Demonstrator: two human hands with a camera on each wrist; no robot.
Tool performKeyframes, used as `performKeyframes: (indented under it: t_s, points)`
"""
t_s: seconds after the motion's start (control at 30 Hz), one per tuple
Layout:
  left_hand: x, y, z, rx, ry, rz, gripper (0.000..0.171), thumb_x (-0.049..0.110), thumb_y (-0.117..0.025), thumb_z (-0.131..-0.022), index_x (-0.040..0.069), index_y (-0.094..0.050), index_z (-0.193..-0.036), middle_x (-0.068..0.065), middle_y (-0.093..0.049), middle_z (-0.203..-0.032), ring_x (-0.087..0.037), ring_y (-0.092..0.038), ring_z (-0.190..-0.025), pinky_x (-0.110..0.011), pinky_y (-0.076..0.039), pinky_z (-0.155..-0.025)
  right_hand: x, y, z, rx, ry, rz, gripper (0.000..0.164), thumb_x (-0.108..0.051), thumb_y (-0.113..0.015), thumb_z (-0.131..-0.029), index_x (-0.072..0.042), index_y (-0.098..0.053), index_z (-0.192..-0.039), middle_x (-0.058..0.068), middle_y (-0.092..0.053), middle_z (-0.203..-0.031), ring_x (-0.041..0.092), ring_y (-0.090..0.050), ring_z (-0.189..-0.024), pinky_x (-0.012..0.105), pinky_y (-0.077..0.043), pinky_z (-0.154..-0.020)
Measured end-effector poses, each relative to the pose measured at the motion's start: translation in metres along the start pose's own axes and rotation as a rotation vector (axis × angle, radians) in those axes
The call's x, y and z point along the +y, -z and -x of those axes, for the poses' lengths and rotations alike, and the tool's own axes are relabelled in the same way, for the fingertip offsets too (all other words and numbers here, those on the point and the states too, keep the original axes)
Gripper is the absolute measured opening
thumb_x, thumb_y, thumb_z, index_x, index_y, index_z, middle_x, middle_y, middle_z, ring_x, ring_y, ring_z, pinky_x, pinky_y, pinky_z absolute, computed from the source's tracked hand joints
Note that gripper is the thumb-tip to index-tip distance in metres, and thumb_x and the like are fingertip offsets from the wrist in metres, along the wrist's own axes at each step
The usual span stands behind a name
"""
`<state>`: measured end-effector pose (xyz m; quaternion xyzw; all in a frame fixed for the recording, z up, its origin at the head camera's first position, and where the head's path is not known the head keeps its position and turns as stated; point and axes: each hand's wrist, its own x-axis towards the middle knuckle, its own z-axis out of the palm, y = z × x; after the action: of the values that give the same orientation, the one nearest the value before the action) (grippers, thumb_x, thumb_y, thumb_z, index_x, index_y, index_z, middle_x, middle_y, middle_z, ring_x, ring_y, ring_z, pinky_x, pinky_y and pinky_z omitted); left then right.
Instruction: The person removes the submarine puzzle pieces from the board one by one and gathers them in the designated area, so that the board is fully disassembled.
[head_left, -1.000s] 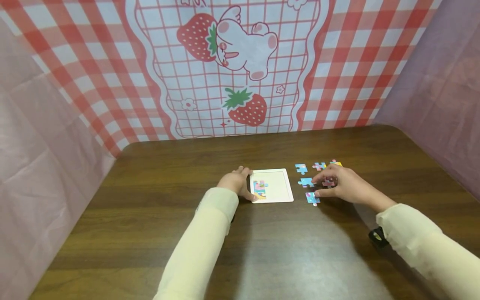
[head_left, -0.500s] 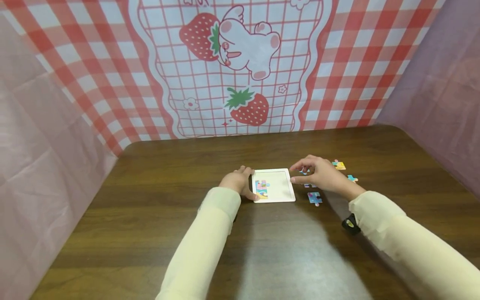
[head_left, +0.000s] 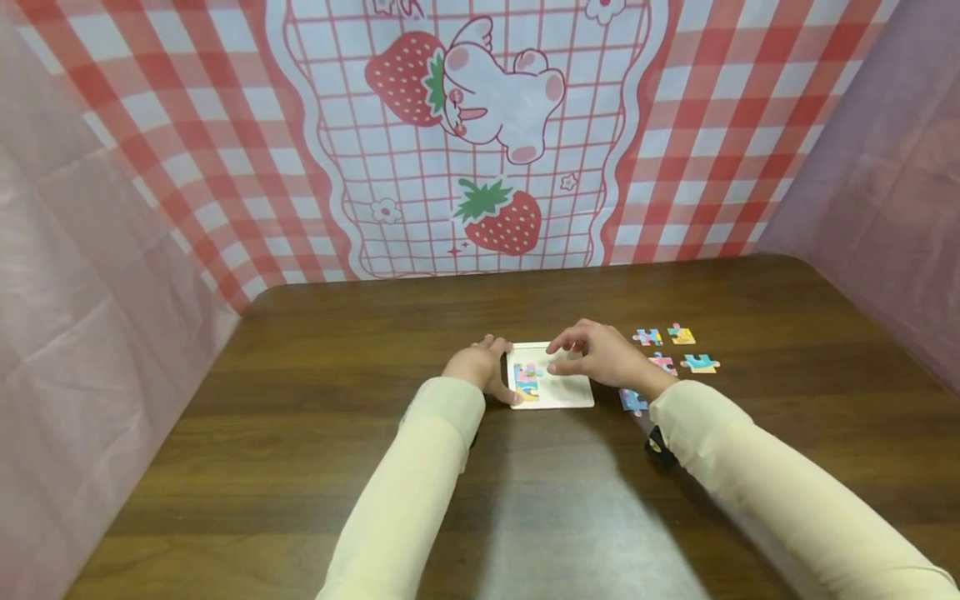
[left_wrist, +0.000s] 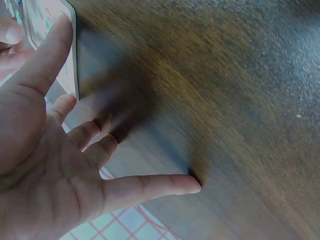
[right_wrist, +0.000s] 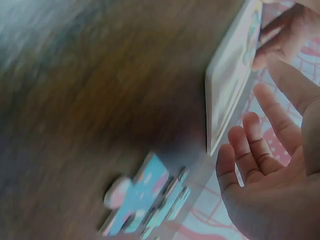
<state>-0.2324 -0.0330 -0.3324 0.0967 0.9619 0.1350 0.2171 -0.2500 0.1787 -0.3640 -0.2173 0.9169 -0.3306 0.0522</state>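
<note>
A square white puzzle tray [head_left: 562, 398] lies on the table, with a few joined jigsaw pieces [head_left: 527, 383] at its left side. My left hand [head_left: 477, 367] rests at the tray's left edge, spanning it from thumb to index finger. In the left wrist view its thumb [left_wrist: 52, 52] lies straight on the tray and the other fingers spread over the table. Above the tray's right half is my right hand [head_left: 596, 357], its thumb and index fingertips parted close to the joined pieces. No piece shows between those fingers in the right wrist view.
Several loose jigsaw pieces lie right of the tray, among them a blue one [head_left: 633, 402], a yellowish one [head_left: 682, 335] and a light-blue one [head_left: 701, 364]. My right hand and sleeve overlap that area. A red checked cloth [head_left: 690, 150] hangs behind the brown table [head_left: 375, 333].
My right hand has moved left from the loose pieces to over the tray, uncovering pieces on the right. My left hand has stayed at the tray's left edge.
</note>
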Motion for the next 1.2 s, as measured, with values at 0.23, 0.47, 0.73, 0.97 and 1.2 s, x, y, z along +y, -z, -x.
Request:
performKeyframes:
  t_s: [0.23,0.47,0.73,0.97,1.2]
  points:
    - [-0.001,0.001,0.001,0.014,-0.017,-0.022,0.086,0.033,-0.083,-0.087,0.013,-0.036,-0.156,-0.013,-0.021,-0.167,-0.029,-0.023,-0.153,-0.043,-0.029,-0.12,-0.006,-0.013,-0.009,-0.062,0.097,0.105,0.031,-0.022,-0.082,-0.087,-0.006,-0.078,-0.113,0.014,-0.063,-0.102,0.029,-0.059,-0.094,0.047,-0.051,-0.083]
    - [-0.002,0.001,0.002,0.0,-0.025,-0.033,0.087,0.034,-0.082,-0.088,0.013,-0.034,-0.157,-0.014,-0.019,-0.168,-0.03,-0.022,-0.153,-0.044,-0.028,-0.121,-0.008,-0.019,-0.014,-0.068,0.19,0.181,0.03,-0.019,-0.084,-0.084,-0.007,-0.079,-0.11,0.013,-0.066,-0.103,0.029,-0.06,-0.097,0.048,-0.049,-0.087]
    - [-0.002,-0.001,0.002,0.006,-0.027,-0.051,0.086,0.035,-0.082,-0.088,0.012,-0.036,-0.156,-0.014,-0.021,-0.167,-0.03,-0.024,-0.152,-0.042,-0.029,-0.12,-0.009,-0.023,-0.014,-0.059,0.115,0.153,0.027,-0.02,-0.086,-0.082,-0.011,-0.075,-0.105,0.011,-0.062,-0.103,0.029,-0.058,-0.098,0.05,-0.048,-0.089]
    - [-0.001,0.0,0.003,0.002,-0.028,-0.048,0.086,0.035,-0.082,-0.087,0.012,-0.035,-0.157,-0.014,-0.021,-0.167,-0.03,-0.023,-0.153,-0.042,-0.029,-0.121,-0.009,-0.024,-0.012,-0.031,0.137,0.194,0.027,-0.021,-0.087,-0.081,-0.012,-0.074,-0.103,0.009,-0.061,-0.103,0.029,-0.058,-0.099,0.05,-0.047,-0.09]
    - [0.0,0.0,0.001,-0.009,-0.022,-0.06,0.086,0.036,-0.081,-0.088,0.014,-0.035,-0.157,-0.013,-0.02,-0.168,-0.029,-0.023,-0.153,-0.041,-0.029,-0.12,-0.013,-0.02,-0.01,-0.018,0.142,0.303,0.031,-0.029,-0.087,-0.081,-0.016,-0.071,-0.103,0.005,-0.06,-0.102,0.028,-0.056,-0.1,0.051,-0.046,-0.09]
